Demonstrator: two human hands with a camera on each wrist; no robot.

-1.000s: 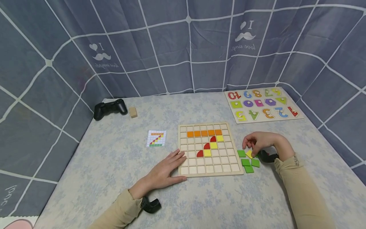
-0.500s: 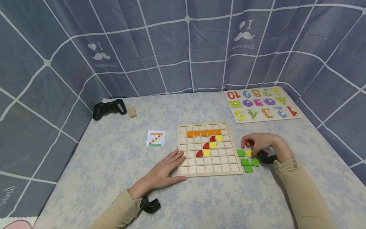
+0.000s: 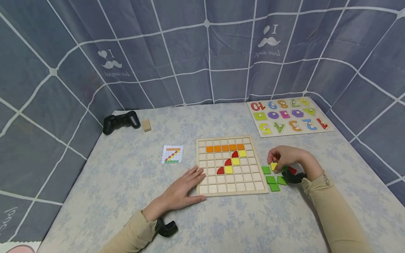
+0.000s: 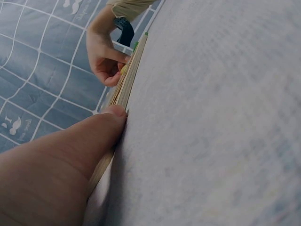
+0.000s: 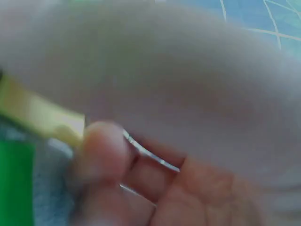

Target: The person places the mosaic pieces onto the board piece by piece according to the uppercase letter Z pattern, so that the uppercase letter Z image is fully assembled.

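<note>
Hands point(image 3: 185, 189): two. Grid board point(image 3: 232, 187): one. Orange squares point(image 3: 225, 148): five. Yellow squares point(image 3: 235, 161): four.

Well beyond the left grip point(image 3: 183, 188) and to its left: black game controller point(image 3: 121, 121), small wooden block point(image 3: 146, 125) just beside it on the right. Directly beyond the right grip point(image 3: 286, 156), near it: peg board point(image 3: 287, 130) of coloured numerals and shapes, lying flat. Blue-grey curtain point(image 3: 186, 52), white grid lines, beyond and to either side of both grips; pale, blue-mottled worktop point(image 3: 95, 196) beneath them.
</note>
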